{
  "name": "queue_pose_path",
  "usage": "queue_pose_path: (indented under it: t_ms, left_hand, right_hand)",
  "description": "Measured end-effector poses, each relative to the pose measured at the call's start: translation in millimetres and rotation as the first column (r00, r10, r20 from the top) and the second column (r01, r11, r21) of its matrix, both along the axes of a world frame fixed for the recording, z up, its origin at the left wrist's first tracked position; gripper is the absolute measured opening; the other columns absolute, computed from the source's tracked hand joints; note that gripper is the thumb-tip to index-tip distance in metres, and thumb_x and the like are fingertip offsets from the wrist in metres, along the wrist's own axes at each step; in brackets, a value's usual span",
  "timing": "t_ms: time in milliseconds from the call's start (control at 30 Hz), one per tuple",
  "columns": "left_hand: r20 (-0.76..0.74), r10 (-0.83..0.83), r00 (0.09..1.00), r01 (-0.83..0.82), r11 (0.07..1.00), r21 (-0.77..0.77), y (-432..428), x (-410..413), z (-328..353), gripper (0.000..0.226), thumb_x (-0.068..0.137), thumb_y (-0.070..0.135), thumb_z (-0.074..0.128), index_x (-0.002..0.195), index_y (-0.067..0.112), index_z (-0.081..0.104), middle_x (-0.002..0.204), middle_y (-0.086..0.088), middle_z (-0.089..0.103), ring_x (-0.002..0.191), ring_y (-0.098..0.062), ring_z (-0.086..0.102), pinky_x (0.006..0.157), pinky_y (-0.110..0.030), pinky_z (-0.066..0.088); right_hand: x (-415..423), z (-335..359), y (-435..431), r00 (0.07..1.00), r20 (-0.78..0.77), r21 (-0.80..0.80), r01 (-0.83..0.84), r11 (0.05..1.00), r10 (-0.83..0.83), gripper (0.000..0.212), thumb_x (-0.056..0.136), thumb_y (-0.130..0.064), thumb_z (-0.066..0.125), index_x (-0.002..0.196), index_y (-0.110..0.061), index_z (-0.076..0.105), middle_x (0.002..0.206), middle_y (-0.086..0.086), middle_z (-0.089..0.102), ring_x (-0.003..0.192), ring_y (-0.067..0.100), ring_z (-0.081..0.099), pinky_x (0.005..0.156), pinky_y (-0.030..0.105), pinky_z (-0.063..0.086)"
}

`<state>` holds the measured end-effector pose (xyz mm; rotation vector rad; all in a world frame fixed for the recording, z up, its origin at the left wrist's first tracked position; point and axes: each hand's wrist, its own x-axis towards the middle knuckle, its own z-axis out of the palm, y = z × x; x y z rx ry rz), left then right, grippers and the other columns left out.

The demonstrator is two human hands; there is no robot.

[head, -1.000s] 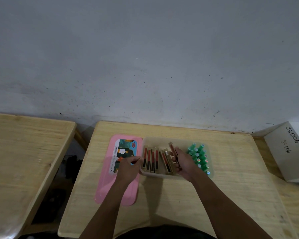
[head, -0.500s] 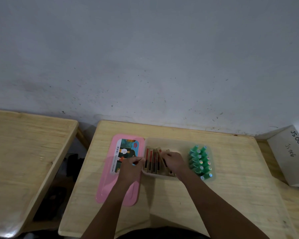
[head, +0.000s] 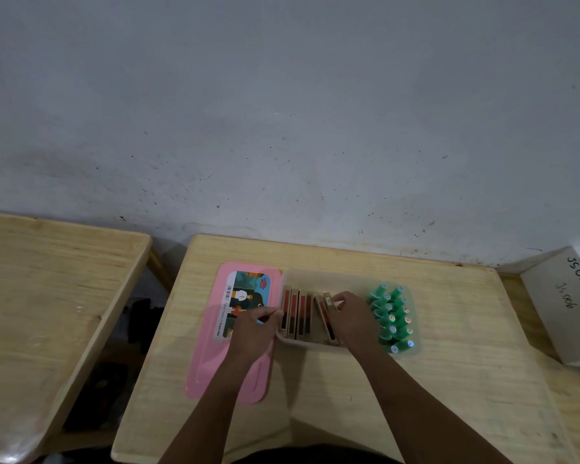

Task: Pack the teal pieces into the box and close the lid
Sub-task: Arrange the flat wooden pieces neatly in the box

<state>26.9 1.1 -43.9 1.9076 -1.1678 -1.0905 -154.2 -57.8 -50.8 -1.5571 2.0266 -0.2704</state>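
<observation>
A clear plastic box point(head: 315, 275) sits on the wooden table point(head: 456, 380). Several teal pieces point(head: 390, 318) with coloured round ends stand packed in its right end. Flat brown-and-red pieces point(head: 295, 313) stand on edge in its left half. My right hand point(head: 352, 319) is inside the box, fingers closed on a leaning brown piece point(head: 327, 304). My left hand point(head: 253, 333) pinches the box's left rim. The pink lid point(head: 228, 380), with a picture label, lies flat on the table just left of the box, partly under my left hand.
A white carton point(head: 563, 306) marked JS 006 stands at the table's right edge. A second wooden table point(head: 47, 296) stands to the left across a gap. A grey wall runs right behind the tables.
My right hand has brought the brown piece down from above the box into the row and shifted left. My left hand has stayed at the box's left rim.
</observation>
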Motion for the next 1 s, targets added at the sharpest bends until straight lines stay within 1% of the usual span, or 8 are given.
queue_pose_path:
  t_ms: [100,200,333,400,533,667,800,1000]
  left_hand:
    - [0.006,-0.014,1.000,0.014,1.000,-0.005,0,0,0,0.026,0.092,0.022,0.057,0.113,0.010,0.066,0.091,0.006,0.061,0.076,0.005,0.053,0.056,-0.006,0.040]
    - [0.007,-0.020,1.000,0.021,1.000,-0.016,0,0,1,0.026,0.092,0.021,0.057,0.114,0.009,0.065,0.094,0.003,0.062,0.076,0.006,0.051,0.058,-0.007,0.038]
    - [-0.002,-0.016,1.000,0.016,1.000,-0.020,0,0,2,0.026,0.091,0.020,0.058,0.113,0.008,0.066,0.093,0.004,0.061,0.079,0.005,0.051,0.062,-0.009,0.038]
    - [-0.004,-0.018,1.000,0.018,1.000,-0.021,0,0,2,0.025,0.091,0.020,0.058,0.111,0.008,0.067,0.090,0.005,0.062,0.078,0.005,0.053,0.062,-0.009,0.038]
    - [0.003,-0.020,1.000,0.020,1.000,-0.016,0,-1,4,0.024,0.091,0.020,0.058,0.110,0.008,0.068,0.082,0.012,0.060,0.076,0.003,0.055,0.059,-0.009,0.039]
    - [0.011,-0.025,1.000,0.025,1.000,-0.010,0,-1,4,0.025,0.092,0.021,0.056,0.111,0.009,0.067,0.081,0.014,0.058,0.074,0.005,0.054,0.057,-0.008,0.038]
    - [0.005,-0.023,1.000,0.023,1.000,-0.005,1,-1,3,0.025,0.092,0.023,0.057,0.111,0.009,0.067,0.086,0.006,0.062,0.077,0.001,0.056,0.061,-0.010,0.039]
    - [-0.002,-0.015,1.000,0.015,1.000,-0.004,1,-1,3,0.025,0.091,0.023,0.058,0.111,0.010,0.067,0.089,0.004,0.064,0.082,-0.005,0.057,0.062,-0.011,0.038]
  right_hand:
    - [-10,-2,6,0.990,-0.023,0.085,-0.135,0.987,0.138,0.015,0.087,-0.036,0.058,0.092,-0.030,0.071,0.093,-0.006,0.071,0.079,0.014,0.066,0.072,0.031,0.055]
    - [-7,-2,12,0.966,-0.133,0.130,-0.204,0.970,0.221,0.018,0.086,-0.038,0.060,0.095,-0.029,0.074,0.087,-0.006,0.071,0.074,0.013,0.066,0.069,0.028,0.054]
    - [4,2,9,0.908,-0.329,0.122,-0.231,0.965,0.259,0.027,0.088,-0.037,0.058,0.102,-0.016,0.067,0.098,0.002,0.069,0.090,0.022,0.068,0.073,0.033,0.053]
    - [7,4,9,0.907,-0.340,0.100,-0.228,0.968,0.249,0.033,0.091,-0.043,0.055,0.104,-0.015,0.065,0.103,0.003,0.068,0.094,0.022,0.067,0.072,0.032,0.050]
    - [4,4,12,0.950,-0.260,0.081,-0.155,0.985,0.171,0.053,0.084,-0.062,0.053,0.095,-0.011,0.064,0.092,0.003,0.067,0.085,0.022,0.066,0.067,0.029,0.048]
    - [1,2,12,0.998,-0.050,0.047,-0.037,0.998,0.039,0.041,0.078,-0.053,0.063,0.077,-0.013,0.070,0.070,0.002,0.065,0.062,0.016,0.061,0.055,0.026,0.047]
    - [10,-2,7,0.987,0.160,0.084,-0.044,0.995,0.030,0.029,0.080,-0.037,0.066,0.066,-0.014,0.074,0.056,0.000,0.062,0.052,0.011,0.057,0.060,0.029,0.049]
    - [16,-2,4,0.962,0.205,0.106,-0.207,0.973,0.182,0.023,0.090,-0.026,0.057,0.092,-0.018,0.078,0.086,0.001,0.073,0.074,0.012,0.062,0.069,0.023,0.046]
